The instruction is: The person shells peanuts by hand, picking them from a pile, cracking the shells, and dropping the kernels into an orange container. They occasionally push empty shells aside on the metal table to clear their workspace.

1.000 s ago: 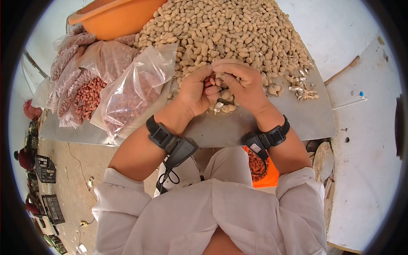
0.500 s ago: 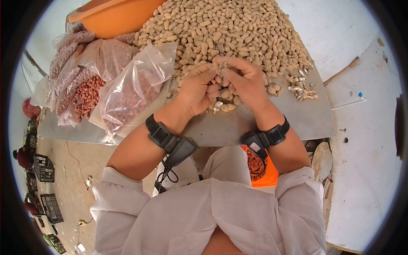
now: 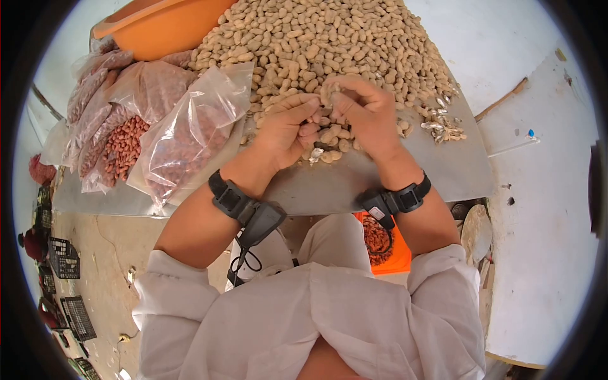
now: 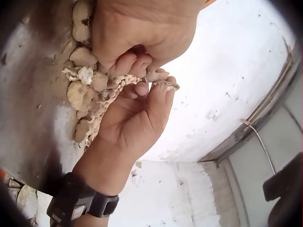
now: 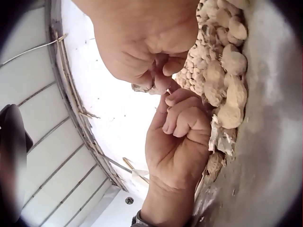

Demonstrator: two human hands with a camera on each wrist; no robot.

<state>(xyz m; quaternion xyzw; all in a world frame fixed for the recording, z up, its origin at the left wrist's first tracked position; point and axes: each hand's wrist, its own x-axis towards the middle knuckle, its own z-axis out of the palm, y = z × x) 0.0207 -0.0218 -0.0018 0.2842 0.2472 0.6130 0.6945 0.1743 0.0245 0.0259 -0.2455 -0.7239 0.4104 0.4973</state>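
In the head view, my right hand pinches a tan peanut shell between thumb and fingers. Opposite it, close by, my left hand has its fingers curled in over reddish peanut kernels, mostly hidden by the fingers. The left wrist view has the broken shell at the right fingertips, right beside the left fingertips. Unshelled peanuts and pale shell scraps lie under both hands, at the front of a large peanut pile.
Clear bags of red kernels lie left on the metal table, one showing loose kernels. An orange basin stands behind them. Empty shells lie at the right. Below the table edge sits an orange container of reddish pieces.
The hands have drawn slightly apart at the fingertips, and a peanut shell now shows in the right fingers. Less of the red kernels in the left hand is visible. The view has shifted slightly.
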